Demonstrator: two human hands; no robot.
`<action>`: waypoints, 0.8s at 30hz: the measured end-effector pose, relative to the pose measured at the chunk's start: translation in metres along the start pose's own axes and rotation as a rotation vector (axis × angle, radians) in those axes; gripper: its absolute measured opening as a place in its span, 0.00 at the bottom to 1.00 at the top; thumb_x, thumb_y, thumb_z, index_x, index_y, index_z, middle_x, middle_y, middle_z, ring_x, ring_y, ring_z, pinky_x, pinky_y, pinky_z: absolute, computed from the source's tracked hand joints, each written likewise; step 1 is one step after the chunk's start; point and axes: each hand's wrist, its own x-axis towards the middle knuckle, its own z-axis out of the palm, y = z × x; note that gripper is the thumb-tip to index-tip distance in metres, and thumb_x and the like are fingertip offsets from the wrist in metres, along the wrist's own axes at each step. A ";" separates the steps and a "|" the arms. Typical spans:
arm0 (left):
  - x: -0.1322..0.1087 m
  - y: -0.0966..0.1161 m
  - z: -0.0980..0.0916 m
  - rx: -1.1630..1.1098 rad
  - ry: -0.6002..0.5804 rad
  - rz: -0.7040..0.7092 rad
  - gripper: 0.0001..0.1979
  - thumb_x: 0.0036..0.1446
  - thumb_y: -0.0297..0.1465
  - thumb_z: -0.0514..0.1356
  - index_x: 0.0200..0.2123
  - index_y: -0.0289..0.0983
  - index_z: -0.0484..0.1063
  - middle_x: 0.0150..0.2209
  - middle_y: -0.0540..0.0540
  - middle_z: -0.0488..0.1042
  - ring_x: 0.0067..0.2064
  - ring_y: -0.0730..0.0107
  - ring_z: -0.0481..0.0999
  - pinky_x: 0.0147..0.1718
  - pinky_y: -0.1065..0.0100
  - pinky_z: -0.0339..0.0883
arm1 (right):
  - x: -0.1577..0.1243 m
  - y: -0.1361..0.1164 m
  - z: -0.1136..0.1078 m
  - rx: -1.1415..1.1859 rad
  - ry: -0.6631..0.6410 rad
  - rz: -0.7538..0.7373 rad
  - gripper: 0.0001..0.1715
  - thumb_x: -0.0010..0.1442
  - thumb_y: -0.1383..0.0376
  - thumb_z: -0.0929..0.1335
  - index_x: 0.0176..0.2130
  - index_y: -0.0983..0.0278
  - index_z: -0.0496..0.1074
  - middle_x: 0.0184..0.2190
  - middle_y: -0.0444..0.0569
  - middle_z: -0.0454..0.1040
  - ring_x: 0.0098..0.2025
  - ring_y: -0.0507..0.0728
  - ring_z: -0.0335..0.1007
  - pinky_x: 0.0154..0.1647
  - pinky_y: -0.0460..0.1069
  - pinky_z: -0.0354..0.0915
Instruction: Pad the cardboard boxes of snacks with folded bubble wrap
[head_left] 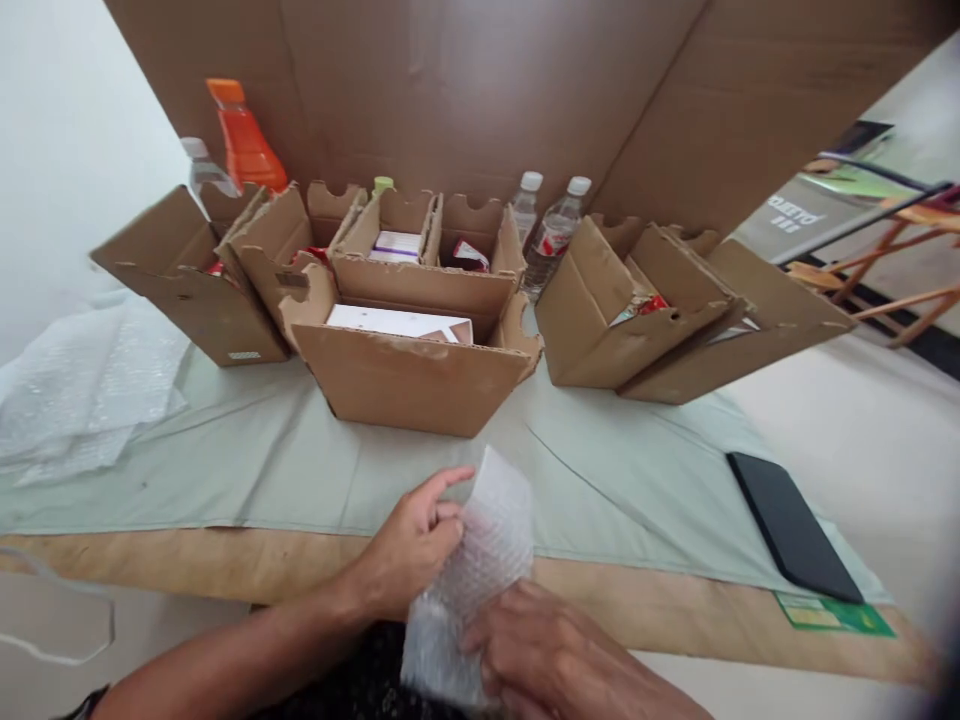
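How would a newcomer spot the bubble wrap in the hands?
Find the cloth-covered table, then its near edge, just this side of the front cardboard box. There the left hand and right hand hold a narrow piece of bubble wrap. Unlike the wider sheets lying at the table's left, it is in hand.

Black speckled clothing (341, 672) with a dark sleeve (81, 704)

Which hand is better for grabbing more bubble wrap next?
Probably the left hand: the bubble wrap stack lies on that side, nearer to it. The right hand is farther off, on the held bubble wrap.
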 end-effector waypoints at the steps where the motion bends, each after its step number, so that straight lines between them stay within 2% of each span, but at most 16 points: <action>1: 0.014 0.001 0.005 0.047 -0.001 0.037 0.34 0.57 0.33 0.61 0.67 0.36 0.60 0.38 0.44 0.82 0.30 0.70 0.76 0.30 0.69 0.64 | -0.007 0.005 -0.001 0.027 -0.048 0.012 0.11 0.66 0.69 0.65 0.42 0.56 0.75 0.43 0.41 0.83 0.47 0.51 0.81 0.53 0.44 0.74; 2: 0.025 0.002 0.007 0.095 0.022 0.089 0.35 0.57 0.33 0.61 0.67 0.36 0.60 0.42 0.41 0.82 0.34 0.67 0.78 0.33 0.67 0.68 | -0.012 0.010 -0.002 0.049 -0.070 0.038 0.13 0.65 0.72 0.64 0.44 0.58 0.74 0.46 0.44 0.83 0.50 0.53 0.80 0.54 0.46 0.75; 4: 0.036 0.001 0.005 0.228 0.127 0.235 0.36 0.57 0.33 0.61 0.68 0.36 0.59 0.54 0.36 0.78 0.48 0.59 0.79 0.46 0.59 0.71 | -0.018 0.020 0.000 0.074 -0.027 0.123 0.13 0.65 0.74 0.63 0.44 0.60 0.73 0.48 0.48 0.82 0.51 0.55 0.79 0.55 0.51 0.75; 6: 0.029 -0.002 -0.005 0.408 0.214 0.382 0.35 0.59 0.34 0.61 0.68 0.37 0.59 0.64 0.34 0.70 0.62 0.52 0.72 0.59 0.51 0.66 | -0.021 0.028 0.004 0.125 -0.008 0.190 0.12 0.66 0.74 0.62 0.41 0.60 0.72 0.47 0.49 0.82 0.49 0.56 0.79 0.54 0.54 0.75; 7: 0.019 -0.002 -0.013 0.506 0.209 0.434 0.33 0.61 0.35 0.62 0.68 0.39 0.61 0.67 0.34 0.67 0.66 0.49 0.68 0.63 0.48 0.62 | -0.022 0.031 0.006 0.165 -0.009 0.213 0.12 0.66 0.73 0.62 0.40 0.60 0.71 0.46 0.48 0.82 0.48 0.56 0.79 0.53 0.54 0.75; 8: 0.009 -0.003 -0.020 0.590 0.148 0.458 0.31 0.62 0.36 0.61 0.68 0.41 0.63 0.68 0.36 0.66 0.67 0.48 0.66 0.64 0.45 0.60 | -0.023 0.034 0.008 0.212 -0.013 0.238 0.11 0.67 0.73 0.62 0.40 0.60 0.71 0.46 0.48 0.82 0.47 0.56 0.79 0.53 0.53 0.74; 11: -0.019 -0.002 -0.033 0.759 -0.117 0.494 0.34 0.58 0.42 0.67 0.66 0.46 0.67 0.66 0.39 0.69 0.67 0.44 0.67 0.64 0.43 0.62 | -0.022 0.040 0.008 0.365 -0.028 0.334 0.11 0.68 0.71 0.62 0.39 0.60 0.71 0.42 0.47 0.82 0.43 0.55 0.80 0.46 0.50 0.75; 12: -0.023 -0.002 -0.034 0.798 -0.154 0.507 0.36 0.56 0.41 0.69 0.66 0.46 0.67 0.63 0.39 0.72 0.65 0.45 0.69 0.62 0.44 0.65 | -0.021 0.042 0.008 0.410 -0.036 0.370 0.11 0.68 0.71 0.62 0.38 0.60 0.72 0.39 0.46 0.82 0.39 0.55 0.79 0.41 0.49 0.74; 13: -0.023 -0.003 -0.032 0.836 -0.145 0.519 0.34 0.56 0.38 0.69 0.66 0.46 0.67 0.59 0.39 0.76 0.61 0.47 0.72 0.59 0.47 0.69 | -0.020 0.045 0.008 0.446 -0.035 0.406 0.11 0.69 0.70 0.62 0.38 0.60 0.72 0.35 0.45 0.81 0.36 0.54 0.78 0.37 0.47 0.73; 15: -0.015 -0.006 -0.025 0.910 -0.050 0.524 0.26 0.60 0.31 0.63 0.63 0.44 0.70 0.46 0.43 0.80 0.48 0.57 0.78 0.49 0.55 0.75 | -0.017 0.051 0.009 0.480 0.009 0.468 0.11 0.69 0.68 0.62 0.37 0.60 0.72 0.28 0.43 0.77 0.29 0.53 0.74 0.30 0.45 0.69; 17: -0.003 -0.010 -0.018 0.971 0.054 0.520 0.21 0.63 0.27 0.57 0.58 0.41 0.73 0.38 0.46 0.79 0.39 0.63 0.78 0.42 0.61 0.74 | -0.017 0.055 0.012 0.430 0.138 0.508 0.10 0.70 0.66 0.63 0.39 0.61 0.73 0.28 0.43 0.77 0.29 0.53 0.74 0.29 0.45 0.69; 19: 0.007 -0.014 -0.013 1.035 0.120 0.521 0.20 0.64 0.27 0.55 0.58 0.40 0.73 0.36 0.47 0.78 0.37 0.63 0.77 0.41 0.61 0.73 | -0.022 0.056 0.016 0.249 0.355 0.517 0.07 0.69 0.66 0.65 0.42 0.61 0.73 0.33 0.46 0.79 0.33 0.55 0.77 0.34 0.47 0.72; 21: 0.012 -0.019 -0.012 1.109 0.161 0.538 0.23 0.63 0.28 0.55 0.61 0.38 0.71 0.35 0.46 0.77 0.37 0.61 0.76 0.40 0.59 0.72 | -0.029 0.049 0.020 0.016 0.552 0.464 0.06 0.68 0.69 0.66 0.44 0.61 0.73 0.38 0.49 0.80 0.38 0.57 0.78 0.40 0.50 0.73; 22: 0.013 -0.021 -0.013 1.144 0.171 0.544 0.23 0.63 0.28 0.55 0.62 0.37 0.70 0.34 0.46 0.76 0.36 0.60 0.76 0.40 0.59 0.72 | -0.033 0.044 0.022 -0.068 0.606 0.413 0.08 0.67 0.72 0.67 0.44 0.61 0.72 0.38 0.49 0.80 0.40 0.57 0.78 0.42 0.51 0.73; 24: 0.014 -0.024 -0.014 1.188 0.175 0.559 0.24 0.64 0.28 0.55 0.63 0.37 0.68 0.34 0.46 0.76 0.36 0.60 0.76 0.40 0.58 0.72 | -0.035 0.031 0.028 -0.129 0.588 0.295 0.12 0.65 0.75 0.67 0.45 0.60 0.72 0.37 0.49 0.80 0.40 0.57 0.77 0.43 0.53 0.72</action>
